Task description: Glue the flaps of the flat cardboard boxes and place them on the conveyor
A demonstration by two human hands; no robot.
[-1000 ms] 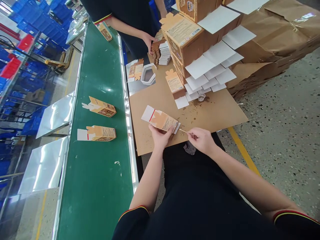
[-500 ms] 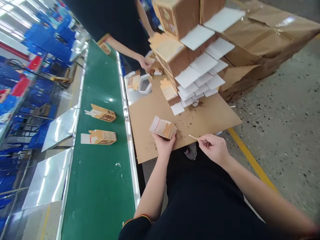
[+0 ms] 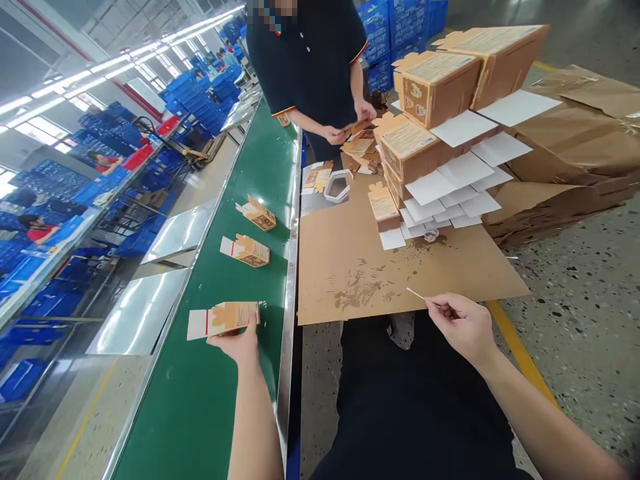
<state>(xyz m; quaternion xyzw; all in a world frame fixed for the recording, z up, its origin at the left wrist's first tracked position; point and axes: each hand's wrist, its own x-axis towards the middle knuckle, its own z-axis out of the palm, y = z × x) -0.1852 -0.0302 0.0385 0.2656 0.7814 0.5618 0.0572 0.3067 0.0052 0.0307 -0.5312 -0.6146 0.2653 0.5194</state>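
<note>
My left hand (image 3: 240,341) grips a small brown carton (image 3: 233,317) with a white flap, over the green belt (image 3: 200,393). The carton's flap points left. Farther up the belt lie two similar cartons, a nearer one (image 3: 254,252) and a farther one (image 3: 261,217). My right hand (image 3: 463,323) pinches a thin white-tipped stick (image 3: 416,294) above the front edge of the cardboard sheet (image 3: 340,240). Dark wet-looking smears mark the sheet.
Stacked cartons with white flaps (image 3: 430,143) stand at the back right of the sheet. A person (image 3: 315,73) across the table handles a brown piece. A hexagonal white frame (image 3: 339,186) lies near the belt's metal rail (image 3: 290,287). Brown wrapped bundles (image 3: 585,153) are at right.
My left hand has carried its carton from over the cardboard sheet leftward to the green belt. My right hand still holds the stick. The view has tilted up, showing more of the person opposite.
</note>
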